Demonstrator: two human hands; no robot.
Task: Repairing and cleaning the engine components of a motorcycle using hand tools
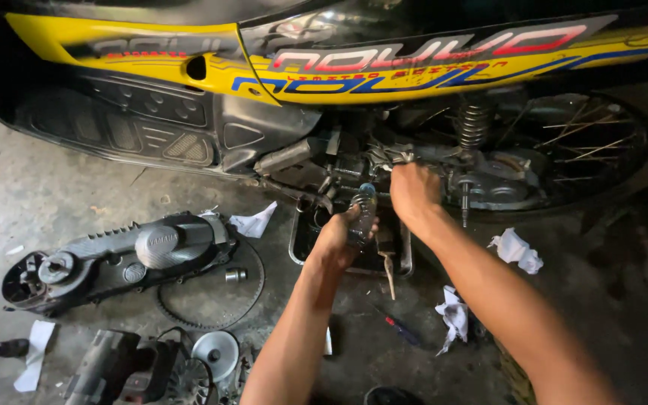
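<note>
A yellow and black scooter (384, 67) stands across the top of the view with its engine side opened. My left hand (337, 238) is shut on a small clear plastic bottle (364, 214), held tilted toward the engine. Just to the right, my right hand (414, 191) is closed around something against the bare engine case (489, 180); what it grips is hidden. Below both hands a dark metal tray (405, 259) lies on the floor under the engine.
A removed grey engine cover (121, 259) and a drive belt (211, 300) lie on the concrete at left. Pulley parts (215, 352) sit at bottom left. White rags (515, 250) (453, 315) and a screwdriver (399, 328) lie near my arms. The rear wheel (579, 150) is at right.
</note>
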